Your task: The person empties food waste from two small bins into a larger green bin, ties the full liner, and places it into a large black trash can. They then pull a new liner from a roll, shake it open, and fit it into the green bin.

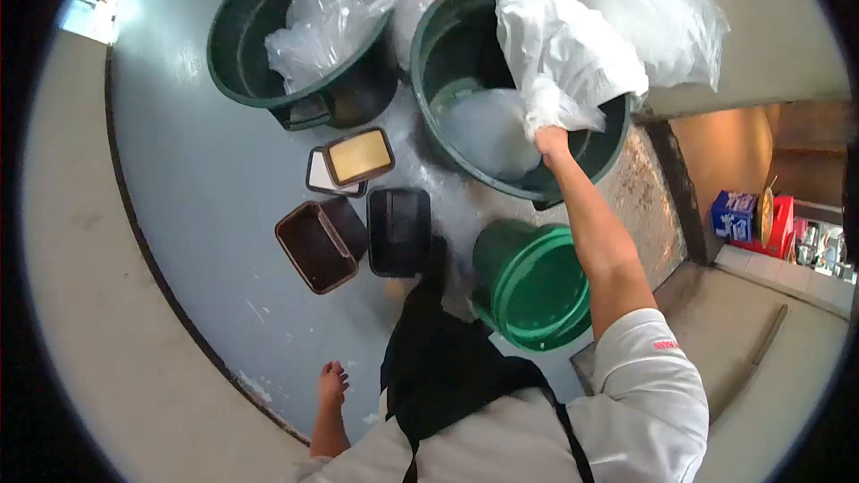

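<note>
My right hand (pixel 551 142) is closed round the gathered part of a white plastic bag (pixel 582 49). The bag bulges over the far right rim of a large dark green bin (pixel 428 49). Inside that bin, left of my hand, lies a cloudy, translucent mass (pixel 490 130), like more plastic or something bagged. Low at my left side hangs my left hand (pixel 333 383), holding nothing, its fingers loosely bent and apart over the grey floor (pixel 197 215).
A second green bin (pixel 234 45) holds a clear plastic bag (pixel 335 13). Near my feet stand a brown wastebasket (pixel 313 246), a black bin (pixel 399 231) and a green lidded bucket (pixel 541 291). Behind them lies a tan-topped tray (pixel 360 156). A stuffed clear bag (pixel 644 9) sits back right.
</note>
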The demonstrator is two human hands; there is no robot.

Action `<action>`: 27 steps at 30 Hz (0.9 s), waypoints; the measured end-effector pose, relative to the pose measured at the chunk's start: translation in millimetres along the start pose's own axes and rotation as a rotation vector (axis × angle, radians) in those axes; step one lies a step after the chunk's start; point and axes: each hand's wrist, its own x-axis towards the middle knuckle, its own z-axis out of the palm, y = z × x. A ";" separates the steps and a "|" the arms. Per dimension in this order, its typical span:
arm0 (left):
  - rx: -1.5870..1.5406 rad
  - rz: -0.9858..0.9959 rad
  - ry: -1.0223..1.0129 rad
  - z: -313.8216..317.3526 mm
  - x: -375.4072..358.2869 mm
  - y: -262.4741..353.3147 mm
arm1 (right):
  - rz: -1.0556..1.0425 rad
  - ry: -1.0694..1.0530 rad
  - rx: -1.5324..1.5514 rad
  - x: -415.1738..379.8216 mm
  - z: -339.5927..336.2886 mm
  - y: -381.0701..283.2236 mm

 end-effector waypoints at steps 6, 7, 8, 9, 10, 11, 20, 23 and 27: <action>0.222 0.041 -0.175 55.8 33.1 32.9 | 0.086 -0.132 0.433 -29.0 -157.8 -36.6; 0.249 0.083 -0.183 72.3 39.6 46.0 | 0.029 -0.045 0.406 -36.4 -181.7 -27.1; 0.251 0.142 -0.271 84.2 47.2 61.1 | -0.007 0.028 0.308 -44.1 -208.1 -9.3; 0.259 0.192 -0.358 96.2 51.2 77.1 | -0.032 0.096 0.204 -58.2 -233.7 11.4; 0.218 0.247 -0.328 119.7 26.5 100.4 | 0.033 0.169 0.179 -81.1 -253.6 31.2; 0.180 0.304 -0.299 142.2 -4.8 119.4 | 0.100 0.243 0.152 -110.7 -274.0 52.3; 0.425 0.349 -0.245 149.6 -14.0 71.4 | 1.090 0.404 0.110 -503.5 -291.0 258.4; 0.526 0.346 -0.159 127.5 -13.1 21.5 | 1.385 0.266 0.317 -622.2 -244.5 331.2; 0.660 0.365 -0.116 107.1 -19.2 -39.9 | 1.226 0.026 0.290 -685.9 -242.9 331.3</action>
